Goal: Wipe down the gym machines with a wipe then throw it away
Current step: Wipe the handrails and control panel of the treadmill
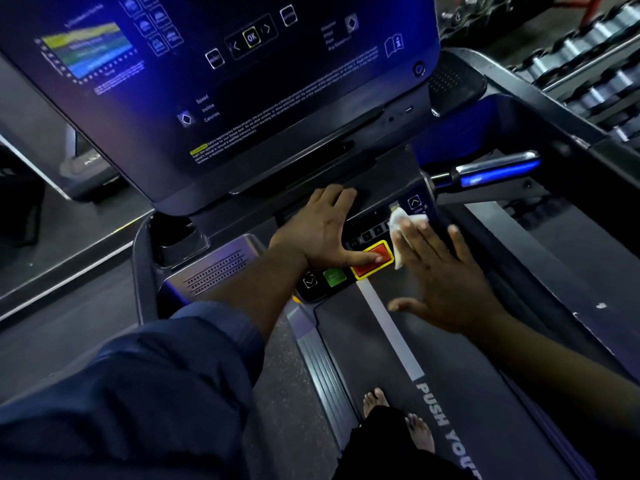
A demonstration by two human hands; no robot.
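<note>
Left hand lies flat, fingers straight, on the control panel, thumb touching the red button. Right hand, fingers spread and straight, presses the wipe near the panel's right edge.

from right hand | 12 o'clock: blocked by overhanging screen | 1 o'clock: handlebar in way | 10 o'clock: left hand flat on panel | 6 o'clock: free over belt
</note>
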